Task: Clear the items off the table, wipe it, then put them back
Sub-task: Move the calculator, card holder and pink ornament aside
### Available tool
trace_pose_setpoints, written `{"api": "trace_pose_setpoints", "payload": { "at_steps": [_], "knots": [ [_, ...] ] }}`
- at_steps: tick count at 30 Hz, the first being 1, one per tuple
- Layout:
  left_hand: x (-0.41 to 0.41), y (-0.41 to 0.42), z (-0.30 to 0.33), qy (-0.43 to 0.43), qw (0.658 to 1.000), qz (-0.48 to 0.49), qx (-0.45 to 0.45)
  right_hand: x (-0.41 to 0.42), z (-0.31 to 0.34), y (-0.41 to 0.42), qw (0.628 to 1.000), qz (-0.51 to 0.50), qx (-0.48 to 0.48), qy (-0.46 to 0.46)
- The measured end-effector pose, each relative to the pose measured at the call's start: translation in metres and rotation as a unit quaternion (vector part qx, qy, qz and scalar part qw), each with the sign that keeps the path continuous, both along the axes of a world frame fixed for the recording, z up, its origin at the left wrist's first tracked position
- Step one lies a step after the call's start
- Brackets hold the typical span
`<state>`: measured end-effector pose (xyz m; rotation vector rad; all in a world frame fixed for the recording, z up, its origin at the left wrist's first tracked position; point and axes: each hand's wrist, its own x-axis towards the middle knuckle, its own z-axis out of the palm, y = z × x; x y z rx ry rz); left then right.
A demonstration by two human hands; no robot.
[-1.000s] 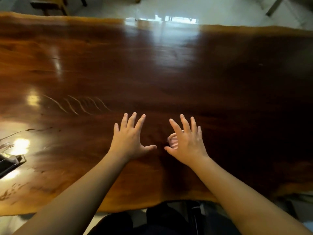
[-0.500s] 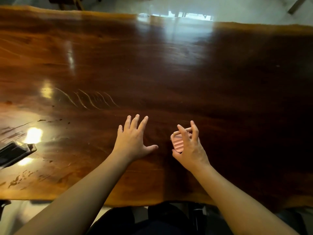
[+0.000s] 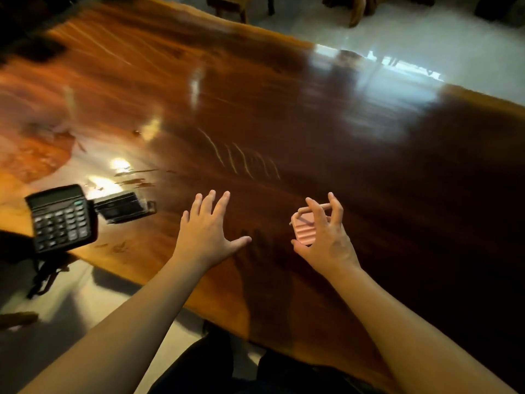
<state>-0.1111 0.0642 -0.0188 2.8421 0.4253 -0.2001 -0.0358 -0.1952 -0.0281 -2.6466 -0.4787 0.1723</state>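
Note:
A glossy dark wooden table (image 3: 355, 143) fills the view. My right hand (image 3: 326, 237) is closed around a small pink ribbed object (image 3: 303, 233) with a thin pink bar on top, just above the tabletop. My left hand (image 3: 206, 231) hovers flat with its fingers spread, holding nothing, to the left of the pink object. At the table's left near edge sits a black calculator (image 3: 61, 218), overhanging the edge. Right behind it lies a dark, partly clear flat case (image 3: 122, 207).
Light wipe streaks (image 3: 241, 157) mark the tabletop ahead of my left hand. Wooden chair legs (image 3: 230, 7) stand beyond the far edge on a pale shiny floor (image 3: 397, 32). A dark strap or cable (image 3: 45, 277) hangs below the calculator.
My right hand's fingers have curled over the pink object and taken hold of it. The view has swung left, bringing the calculator and the case into sight.

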Motion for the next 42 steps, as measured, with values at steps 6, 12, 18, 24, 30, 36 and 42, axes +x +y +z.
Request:
{"api": "trace_pose_setpoints", "payload": {
  "at_steps": [6,12,18,24,30,36,42],
  "knots": [
    [-0.041,0.082,-0.002,-0.004,0.995,0.104,0.006,0.011,0.0,0.099,0.996,0.085,0.005,0.007],
    [-0.088,0.142,-0.011,0.006,0.984,0.176,0.006,0.012,-0.003,0.194,0.988,0.155,-0.002,0.028],
    [-0.126,0.183,-0.018,0.007,0.972,0.234,-0.001,0.006,-0.011,0.276,0.979,0.2,-0.006,0.049],
    [-0.146,0.209,-0.025,0.019,0.962,0.273,-0.006,0.0,-0.027,0.331,0.974,0.216,-0.033,0.068],
    [-0.152,0.221,-0.029,0.016,0.957,0.288,-0.014,-0.004,-0.034,0.347,0.972,0.223,-0.049,0.048],
    [-0.142,0.226,-0.022,0.001,0.963,0.269,-0.009,-0.007,-0.025,0.342,0.968,0.222,-0.108,0.029],
    [-0.129,0.23,-0.004,-0.02,0.972,0.234,-0.015,-0.016,-0.004,0.324,0.966,0.238,-0.095,0.031]
  ]
}}
